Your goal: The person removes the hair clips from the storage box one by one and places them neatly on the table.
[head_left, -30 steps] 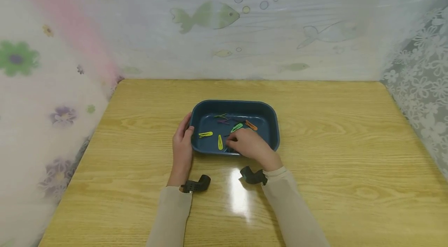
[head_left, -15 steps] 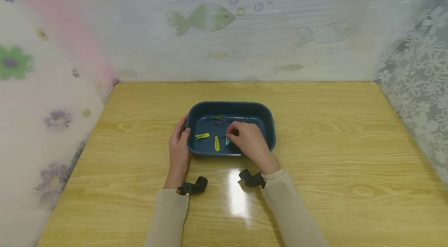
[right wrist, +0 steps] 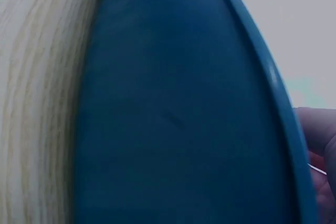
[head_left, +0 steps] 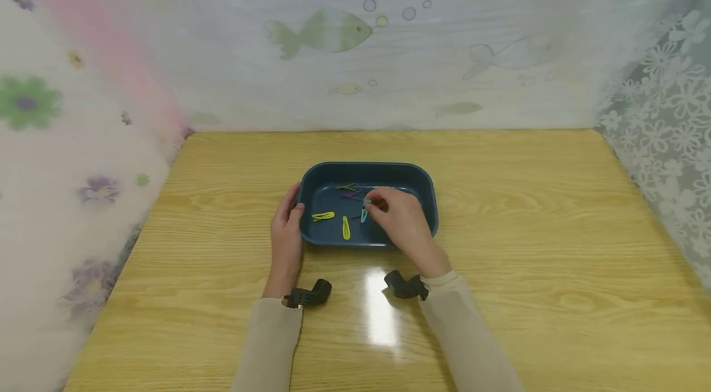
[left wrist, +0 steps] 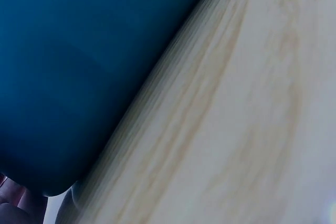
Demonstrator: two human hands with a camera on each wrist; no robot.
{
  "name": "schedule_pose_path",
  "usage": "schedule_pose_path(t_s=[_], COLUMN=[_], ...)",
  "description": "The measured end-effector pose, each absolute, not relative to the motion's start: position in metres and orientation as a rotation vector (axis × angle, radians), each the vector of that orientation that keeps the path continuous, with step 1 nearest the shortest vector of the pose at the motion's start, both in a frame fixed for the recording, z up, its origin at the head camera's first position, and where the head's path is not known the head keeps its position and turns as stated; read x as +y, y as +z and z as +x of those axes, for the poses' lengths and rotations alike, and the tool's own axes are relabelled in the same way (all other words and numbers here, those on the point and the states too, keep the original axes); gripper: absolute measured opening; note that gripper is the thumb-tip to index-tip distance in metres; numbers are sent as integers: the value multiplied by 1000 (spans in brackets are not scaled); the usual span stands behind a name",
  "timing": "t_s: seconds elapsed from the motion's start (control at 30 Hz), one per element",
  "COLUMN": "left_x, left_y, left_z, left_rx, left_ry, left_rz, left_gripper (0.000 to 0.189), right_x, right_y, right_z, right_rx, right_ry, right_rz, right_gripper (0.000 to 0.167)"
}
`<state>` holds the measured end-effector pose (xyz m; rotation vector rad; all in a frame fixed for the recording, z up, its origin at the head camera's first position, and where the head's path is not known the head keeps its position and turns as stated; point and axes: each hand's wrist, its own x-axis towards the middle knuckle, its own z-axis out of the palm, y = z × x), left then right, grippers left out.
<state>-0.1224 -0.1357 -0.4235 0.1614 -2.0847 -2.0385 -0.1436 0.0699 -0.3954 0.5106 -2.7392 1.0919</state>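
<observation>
Tray (head_left: 326, 233) steadied, blue clip (head_left: 364, 213) pinched
Left hand (head_left: 286, 228) grips its side, likely against sliding; right hand (head_left: 401, 214) pinches the clip's top, the rest hanging below.

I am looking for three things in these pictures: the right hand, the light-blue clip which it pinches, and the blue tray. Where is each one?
Right hand (head_left: 401, 214): head view, back of the hand.
Light-blue clip (head_left: 363, 215): head view, its hanging end.
Blue tray (head_left: 363, 174): head view, inner far wall.
</observation>
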Motion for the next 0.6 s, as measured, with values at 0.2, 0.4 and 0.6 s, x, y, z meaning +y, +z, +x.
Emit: schedule_pose_path(t_s=[0.2, 0.4, 0.6], left_x=[-135, -135, -135], left_y=[-425, -425, -425], left_z=[-122, -122, -122], left_rx=[-2113, -2110, -2118], left_ry=[-2009, -2009, -2004], left_rz=[149, 161, 189], left_gripper=[39, 39, 38], right_x=[77, 85, 93], right_y=[-389, -382, -376], right_z=[-143, -142, -142], right_rx=[-2741, -2759, -2740], right_ry=[1143, 1202, 1273], right_rz=[486, 433, 405], right_gripper=[6, 6, 11])
